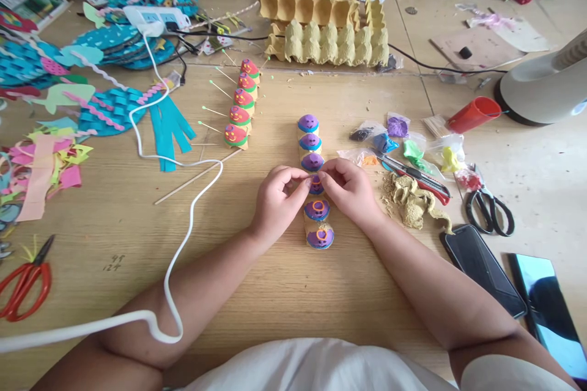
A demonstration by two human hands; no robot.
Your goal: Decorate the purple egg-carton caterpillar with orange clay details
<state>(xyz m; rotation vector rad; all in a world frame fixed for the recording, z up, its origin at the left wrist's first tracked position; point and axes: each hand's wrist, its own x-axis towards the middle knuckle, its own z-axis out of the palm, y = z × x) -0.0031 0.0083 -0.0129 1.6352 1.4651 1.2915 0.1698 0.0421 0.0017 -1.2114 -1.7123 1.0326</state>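
Observation:
A row of egg-carton cups (312, 162) with purple and blue clay faces stands upright before me. The two nearest faces carry orange clay rings. Over the cup just beyond them, my left hand (283, 198) and my right hand (347, 190) meet with thumbs and forefingers pinched together. Between the fingertips shows a thin orange clay strip (316, 181), lying against the purple face. Fingers partly cover that cup, so how firmly each hand grips the strip is hard to see.
A finished-looking red and green cup row (241, 99) with green-tipped sticks stands left. Right lie bagged clay (414, 153), a utility knife (419, 180), black scissors (490, 211) and phones (483, 269). A white cable (188, 229) crosses the left side; egg cartons (337, 43) sit behind.

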